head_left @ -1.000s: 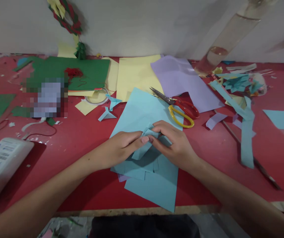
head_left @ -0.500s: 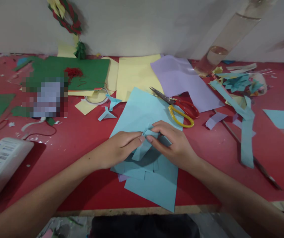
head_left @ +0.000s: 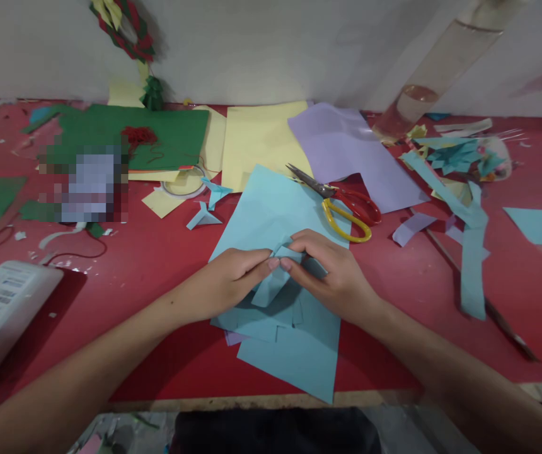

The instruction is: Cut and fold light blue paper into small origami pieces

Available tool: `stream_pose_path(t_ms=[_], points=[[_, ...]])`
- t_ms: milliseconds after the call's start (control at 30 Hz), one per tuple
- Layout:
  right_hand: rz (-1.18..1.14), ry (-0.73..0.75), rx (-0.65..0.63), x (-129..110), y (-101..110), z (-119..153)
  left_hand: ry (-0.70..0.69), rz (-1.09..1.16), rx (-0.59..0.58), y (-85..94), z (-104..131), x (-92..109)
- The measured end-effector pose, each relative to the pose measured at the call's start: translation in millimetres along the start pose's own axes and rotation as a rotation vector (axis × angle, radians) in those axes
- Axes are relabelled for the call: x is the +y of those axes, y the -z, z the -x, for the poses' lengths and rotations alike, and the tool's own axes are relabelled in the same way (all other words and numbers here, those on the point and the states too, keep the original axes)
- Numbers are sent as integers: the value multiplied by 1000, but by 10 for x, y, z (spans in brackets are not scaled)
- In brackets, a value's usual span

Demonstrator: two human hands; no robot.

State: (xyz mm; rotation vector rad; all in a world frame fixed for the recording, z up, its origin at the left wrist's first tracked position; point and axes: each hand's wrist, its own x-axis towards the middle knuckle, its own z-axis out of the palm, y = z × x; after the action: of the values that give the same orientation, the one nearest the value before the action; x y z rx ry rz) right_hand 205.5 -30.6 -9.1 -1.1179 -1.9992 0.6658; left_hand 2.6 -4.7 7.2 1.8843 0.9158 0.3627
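Left hand (head_left: pixel 236 280), right hand (head_left: pixel 337 277) pinching blue paper (head_left: pixel 272 285) — long axis slanting lower-left

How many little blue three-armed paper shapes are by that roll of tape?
2. The farther blue paper shape lies just right of the tape roll; the nearer blue paper shape lies closer to the person. Neither is hidden.

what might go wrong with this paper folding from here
The left hand and right hand pinch the small blue folded piece closely, so it might crease or crush. The scissors lie open just beyond the right hand, so a knuckle might catch a blade.
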Motion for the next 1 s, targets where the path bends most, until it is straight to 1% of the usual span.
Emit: stream_pose_path(t_ms=[1000], points=[[17,-9,-24,14,-4,1,5,-51,-37,-4,1,-3]])
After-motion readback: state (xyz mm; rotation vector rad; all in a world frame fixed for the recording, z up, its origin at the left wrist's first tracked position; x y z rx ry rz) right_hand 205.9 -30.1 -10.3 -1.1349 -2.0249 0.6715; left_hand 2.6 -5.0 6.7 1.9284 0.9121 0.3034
